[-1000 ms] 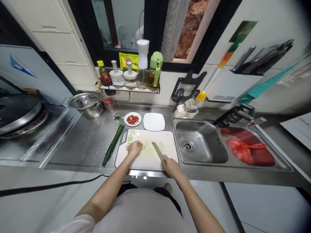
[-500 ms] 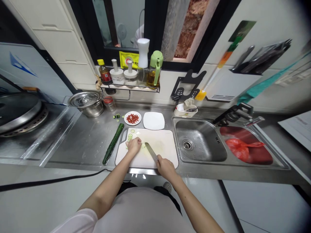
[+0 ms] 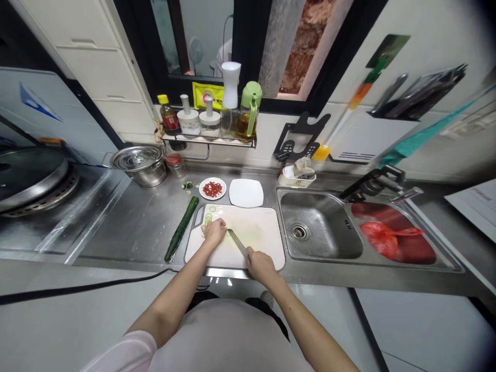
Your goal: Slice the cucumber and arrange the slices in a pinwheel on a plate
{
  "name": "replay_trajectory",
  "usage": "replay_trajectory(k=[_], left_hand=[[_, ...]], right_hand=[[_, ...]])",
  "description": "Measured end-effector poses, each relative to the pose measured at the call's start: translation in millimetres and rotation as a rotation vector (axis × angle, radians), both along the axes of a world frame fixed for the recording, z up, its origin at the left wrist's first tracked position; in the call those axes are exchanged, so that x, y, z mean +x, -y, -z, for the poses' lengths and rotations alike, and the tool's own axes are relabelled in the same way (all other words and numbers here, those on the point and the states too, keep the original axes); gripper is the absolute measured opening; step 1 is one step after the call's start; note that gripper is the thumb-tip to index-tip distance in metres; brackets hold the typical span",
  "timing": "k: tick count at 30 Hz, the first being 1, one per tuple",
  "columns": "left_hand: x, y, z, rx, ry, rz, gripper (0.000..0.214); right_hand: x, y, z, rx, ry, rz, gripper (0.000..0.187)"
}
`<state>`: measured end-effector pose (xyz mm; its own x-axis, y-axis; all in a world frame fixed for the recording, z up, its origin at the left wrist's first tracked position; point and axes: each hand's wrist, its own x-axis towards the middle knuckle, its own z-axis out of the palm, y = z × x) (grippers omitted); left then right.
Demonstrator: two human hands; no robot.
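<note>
Right hand (image 3: pixel 260 262) clenched round knife (image 3: pixel 237 243), handle hidden; blade tip just beside left hand (image 3: pixel 215 231), over cutting board (image 3: pixel 261 222). Left hand curled, partly covering cucumber slices (image 3: pixel 208 217) at board's left; whether it grasps anything, cannot tell. Long cucumber (image 3: pixel 182 228) on tabletop (image 3: pixel 127 227), left of board.

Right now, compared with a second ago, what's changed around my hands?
The right hand has brought the knife leftward over the cutting board, so its tip is now close beside the left hand. Nothing was visibly let go or newly gripped. The left hand stayed about where it was; the whole cucumber, dish of red pieces and square white plate haven't moved.
</note>
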<state>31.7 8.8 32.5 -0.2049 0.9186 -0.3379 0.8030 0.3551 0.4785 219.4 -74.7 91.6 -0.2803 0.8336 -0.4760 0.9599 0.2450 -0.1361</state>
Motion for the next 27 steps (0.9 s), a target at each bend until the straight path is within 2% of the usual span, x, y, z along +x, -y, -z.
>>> replay_trajectory(k=[8,14,27], left_hand=[[0.4,0.8,-1.6,0.0,0.003,-0.001,0.011],[0.4,1.3,-3.7,0.005,0.002,0.0,0.01],[0.7,0.4,-4.5,0.001,-0.002,0.01,0.009]], right_hand=[[-0.2,-0.1,3.9,0.012,-0.001,-0.001,0.025],[-3.0,-0.4,0.1,-0.011,0.015,0.002,0.025],[-16.4,-3.6,-3.4,-0.127,0.049,0.024,0.037]])
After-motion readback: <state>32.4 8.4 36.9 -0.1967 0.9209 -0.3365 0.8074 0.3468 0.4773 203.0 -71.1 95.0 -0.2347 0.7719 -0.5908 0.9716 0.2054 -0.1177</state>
